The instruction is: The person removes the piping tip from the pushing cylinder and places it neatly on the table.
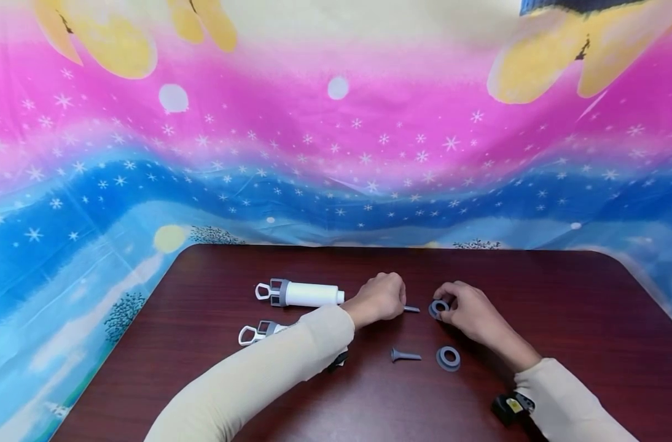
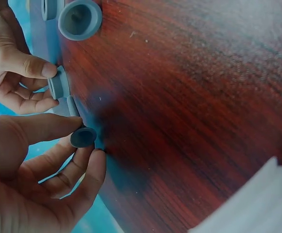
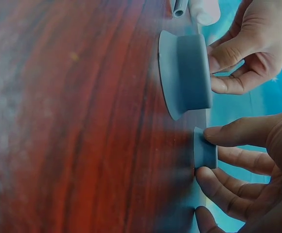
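Nozzle tip pinched in the left hand faces the grey ring the right hand pinches upright on the counter, seemingly for mating.

Both hands curled (fingers pinching)

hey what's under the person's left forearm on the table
A second white dispenser lies there; only its loop handle and grey collar show. The sleeve covers its barrel. A dark bit peeks out, unidentifiable.
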`<state>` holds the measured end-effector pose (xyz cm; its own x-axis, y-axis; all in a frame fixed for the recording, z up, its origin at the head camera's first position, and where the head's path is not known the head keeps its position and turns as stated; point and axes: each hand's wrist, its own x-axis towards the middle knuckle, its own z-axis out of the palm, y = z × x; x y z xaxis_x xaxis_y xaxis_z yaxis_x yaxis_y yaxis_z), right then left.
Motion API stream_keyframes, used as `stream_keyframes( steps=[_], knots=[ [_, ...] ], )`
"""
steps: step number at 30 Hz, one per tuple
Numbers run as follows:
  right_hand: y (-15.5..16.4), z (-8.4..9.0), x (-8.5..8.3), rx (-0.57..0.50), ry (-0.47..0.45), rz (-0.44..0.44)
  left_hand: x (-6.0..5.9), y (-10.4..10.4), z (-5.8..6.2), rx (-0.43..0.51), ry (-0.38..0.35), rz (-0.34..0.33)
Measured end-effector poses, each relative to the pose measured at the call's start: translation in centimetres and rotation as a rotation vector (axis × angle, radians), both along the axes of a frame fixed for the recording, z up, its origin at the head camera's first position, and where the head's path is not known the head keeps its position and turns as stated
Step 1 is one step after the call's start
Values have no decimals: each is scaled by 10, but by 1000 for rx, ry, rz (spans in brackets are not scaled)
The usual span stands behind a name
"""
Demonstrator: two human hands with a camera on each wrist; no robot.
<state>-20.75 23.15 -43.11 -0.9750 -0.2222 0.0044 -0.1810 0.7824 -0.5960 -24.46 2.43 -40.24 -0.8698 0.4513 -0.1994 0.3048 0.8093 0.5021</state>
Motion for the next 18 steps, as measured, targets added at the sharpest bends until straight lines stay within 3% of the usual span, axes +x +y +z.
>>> stream_keyframes(
  steps=[18],
  knots=[
    [1,2,0,4,-10,-2,-2,-2,-2,2,14,-24]
  ],
)
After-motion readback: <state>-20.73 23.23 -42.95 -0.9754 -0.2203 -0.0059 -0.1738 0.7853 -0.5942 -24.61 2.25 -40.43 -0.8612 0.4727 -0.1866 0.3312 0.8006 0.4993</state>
